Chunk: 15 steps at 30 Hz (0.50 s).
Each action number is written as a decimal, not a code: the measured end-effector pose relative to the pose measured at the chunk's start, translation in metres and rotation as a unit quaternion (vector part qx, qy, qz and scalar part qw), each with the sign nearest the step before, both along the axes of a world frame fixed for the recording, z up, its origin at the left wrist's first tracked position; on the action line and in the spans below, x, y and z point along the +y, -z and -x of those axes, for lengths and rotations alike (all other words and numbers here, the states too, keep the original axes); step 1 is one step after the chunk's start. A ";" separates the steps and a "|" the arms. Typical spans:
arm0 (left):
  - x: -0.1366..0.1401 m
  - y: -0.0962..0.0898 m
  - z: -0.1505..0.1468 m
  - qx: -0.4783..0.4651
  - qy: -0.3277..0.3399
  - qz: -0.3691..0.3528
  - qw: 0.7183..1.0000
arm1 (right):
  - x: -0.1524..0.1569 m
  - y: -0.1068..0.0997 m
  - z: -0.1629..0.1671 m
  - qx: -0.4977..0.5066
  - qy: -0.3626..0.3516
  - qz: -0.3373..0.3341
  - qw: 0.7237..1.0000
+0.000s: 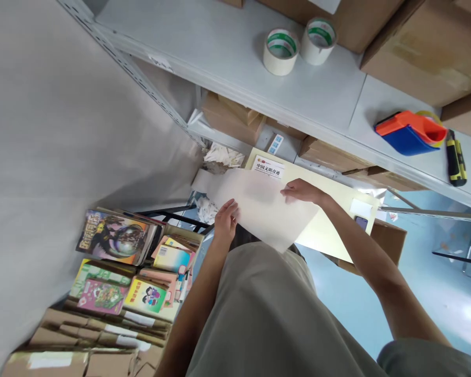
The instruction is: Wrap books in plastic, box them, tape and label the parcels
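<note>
A thin, translucent white sheet (265,212) is stretched between my hands, over my lap and the near part of a pale yellow board (325,220). My left hand (225,220) grips its lower left edge with curled fingers. Near its upper right edge, my right hand (301,190) pinches it between thumb and fingers. Whether it is paper or thin packing foam I cannot tell. Just beyond the sheet lies a white printed booklet or card (269,166) with large dark Chinese characters, partly covered by it. A dark phone (361,223) rests at the board's right end.
Above the board runs a grey shelf (227,52) with two tape rolls (281,51), an orange-and-blue tape dispenser (410,132), a yellow-black cutter (456,158) and cardboard boxes (432,50). Stacked books (113,235) and folded cardboard (82,335) stand at left, beside crumpled white paper (207,209).
</note>
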State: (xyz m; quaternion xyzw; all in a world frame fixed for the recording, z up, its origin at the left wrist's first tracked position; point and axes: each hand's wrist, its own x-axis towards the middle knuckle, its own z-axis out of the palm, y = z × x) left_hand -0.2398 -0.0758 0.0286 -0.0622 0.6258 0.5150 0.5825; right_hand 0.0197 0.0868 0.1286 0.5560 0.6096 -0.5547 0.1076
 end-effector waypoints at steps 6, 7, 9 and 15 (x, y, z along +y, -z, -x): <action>-0.014 -0.010 -0.079 0.015 -0.005 0.000 1.000 | -0.016 -0.009 -0.081 -0.021 -0.010 -0.130 0.991; -0.017 -0.013 -0.093 0.017 0.002 0.000 1.000 | -0.017 -0.011 -0.098 -0.024 -0.016 -0.144 0.989; -0.025 -0.018 -0.122 0.015 0.021 0.006 1.000 | -0.021 -0.016 -0.135 -0.034 -0.019 -0.159 0.986; -0.040 -0.023 -0.205 0.001 0.143 0.043 0.989 | -0.041 -0.004 -0.250 -0.080 -0.021 -0.178 0.981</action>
